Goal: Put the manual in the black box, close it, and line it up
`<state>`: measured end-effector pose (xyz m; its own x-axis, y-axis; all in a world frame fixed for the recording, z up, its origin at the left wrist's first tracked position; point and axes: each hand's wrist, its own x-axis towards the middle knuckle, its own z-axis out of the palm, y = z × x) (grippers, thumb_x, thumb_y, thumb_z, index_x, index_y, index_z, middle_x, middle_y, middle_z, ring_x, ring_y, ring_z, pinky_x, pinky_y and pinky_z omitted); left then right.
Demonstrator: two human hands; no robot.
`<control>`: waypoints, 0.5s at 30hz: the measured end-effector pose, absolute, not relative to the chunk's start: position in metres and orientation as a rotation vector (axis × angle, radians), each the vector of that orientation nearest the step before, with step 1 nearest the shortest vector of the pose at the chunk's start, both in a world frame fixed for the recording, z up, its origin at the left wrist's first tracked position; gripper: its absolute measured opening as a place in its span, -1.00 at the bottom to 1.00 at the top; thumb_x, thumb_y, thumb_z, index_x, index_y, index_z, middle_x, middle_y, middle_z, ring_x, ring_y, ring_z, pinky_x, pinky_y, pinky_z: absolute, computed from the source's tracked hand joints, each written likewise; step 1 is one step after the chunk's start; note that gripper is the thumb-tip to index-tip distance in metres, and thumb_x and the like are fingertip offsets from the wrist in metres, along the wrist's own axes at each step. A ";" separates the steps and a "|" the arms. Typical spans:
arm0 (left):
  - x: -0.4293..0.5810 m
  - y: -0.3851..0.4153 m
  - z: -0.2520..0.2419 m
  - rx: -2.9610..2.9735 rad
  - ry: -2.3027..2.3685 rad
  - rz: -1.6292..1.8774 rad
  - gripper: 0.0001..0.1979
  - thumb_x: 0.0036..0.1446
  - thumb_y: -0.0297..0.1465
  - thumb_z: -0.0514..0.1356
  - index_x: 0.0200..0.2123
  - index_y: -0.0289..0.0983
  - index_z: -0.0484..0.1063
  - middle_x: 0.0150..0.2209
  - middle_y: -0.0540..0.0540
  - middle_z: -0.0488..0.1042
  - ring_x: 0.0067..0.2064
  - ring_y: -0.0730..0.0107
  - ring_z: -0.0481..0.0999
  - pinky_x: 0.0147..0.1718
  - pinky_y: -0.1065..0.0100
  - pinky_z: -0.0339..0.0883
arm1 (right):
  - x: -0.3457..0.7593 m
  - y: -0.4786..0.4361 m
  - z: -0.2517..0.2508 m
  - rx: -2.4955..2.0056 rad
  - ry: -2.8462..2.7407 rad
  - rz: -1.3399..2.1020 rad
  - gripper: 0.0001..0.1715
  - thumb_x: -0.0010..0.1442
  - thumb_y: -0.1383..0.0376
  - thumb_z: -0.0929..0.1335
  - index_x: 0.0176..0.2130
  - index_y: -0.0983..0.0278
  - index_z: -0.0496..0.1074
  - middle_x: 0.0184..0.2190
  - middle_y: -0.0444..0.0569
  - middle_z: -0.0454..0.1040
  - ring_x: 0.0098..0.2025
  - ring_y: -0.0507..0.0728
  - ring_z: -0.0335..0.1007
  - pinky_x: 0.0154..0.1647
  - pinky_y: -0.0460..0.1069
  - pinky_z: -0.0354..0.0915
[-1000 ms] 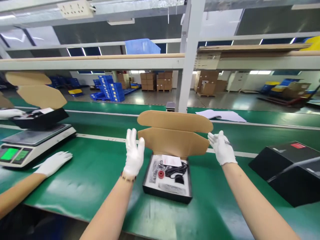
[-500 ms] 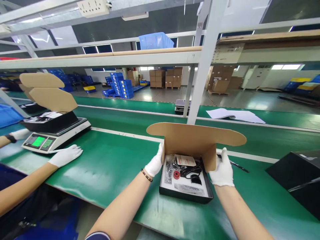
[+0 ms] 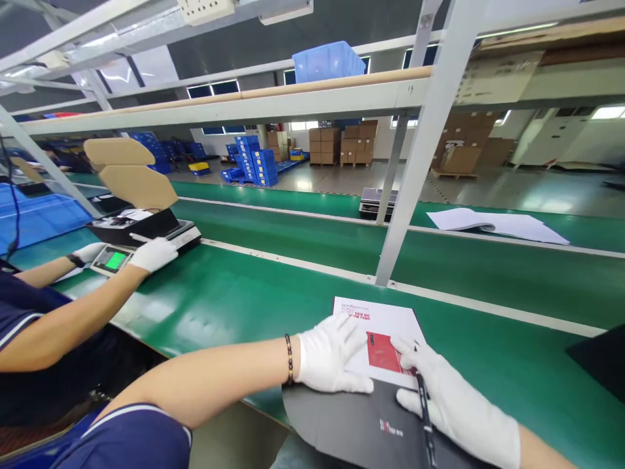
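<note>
A closed black box (image 3: 349, 423) with a white and red label (image 3: 378, 326) on its lid lies at the near edge of the green belt (image 3: 254, 299). My left hand (image 3: 329, 355), in a white glove, rests flat on the lid with fingers spread, partly over the label. To its right my gloved right hand (image 3: 454, 407) also presses down on the lid. A black pen (image 3: 426, 417) runs along that hand, held between its fingers.
A co-worker's gloved hand (image 3: 152, 254) at the left touches an open black box (image 3: 141, 225) with raised cardboard flaps on a weighing scale (image 3: 114, 260). A white frame post (image 3: 415, 176) stands behind my box. Loose papers (image 3: 498, 225) and another black box (image 3: 603, 358) lie to the right.
The cardboard lid has come down and the box is closed. Both my hands moved from its sides onto the lid. The view swung left and the co-worker's hand reached to the scale.
</note>
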<state>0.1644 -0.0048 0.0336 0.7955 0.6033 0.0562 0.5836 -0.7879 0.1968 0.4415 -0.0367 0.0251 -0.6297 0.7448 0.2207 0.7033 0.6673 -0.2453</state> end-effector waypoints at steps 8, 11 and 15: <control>0.171 -0.020 -0.005 2.933 1.106 0.114 0.06 0.01 0.34 0.00 0.23 -0.46 0.25 0.21 -0.49 0.17 0.25 -0.40 0.09 0.26 -0.22 -0.19 | 0.425 -0.037 -0.026 -0.828 -2.460 -0.545 -0.23 -0.45 0.01 0.58 -0.31 0.48 0.49 -0.07 0.41 0.45 -0.07 0.51 0.41 -0.23 0.26 0.47; 0.182 0.002 0.000 3.002 1.165 0.042 -0.09 0.03 0.17 0.19 0.22 -0.41 0.24 0.18 -0.43 0.19 0.22 -0.31 0.13 0.25 -0.17 -0.11 | 0.416 -0.018 -0.023 -0.945 -2.448 -0.517 -0.37 -0.39 0.39 0.55 -0.21 0.47 0.49 -0.02 0.36 0.43 -0.04 0.47 0.41 -0.16 0.25 0.46; 0.190 0.026 0.001 2.996 1.251 0.064 -0.09 -0.02 0.10 0.28 0.23 -0.42 0.25 0.18 -0.39 0.22 0.24 -0.19 0.12 0.28 -0.05 -0.09 | 0.425 0.006 -0.026 -1.154 -2.449 -0.178 -0.48 -0.08 0.39 0.49 -0.07 0.41 0.45 0.05 0.27 0.40 0.05 0.39 0.38 -0.14 0.17 0.44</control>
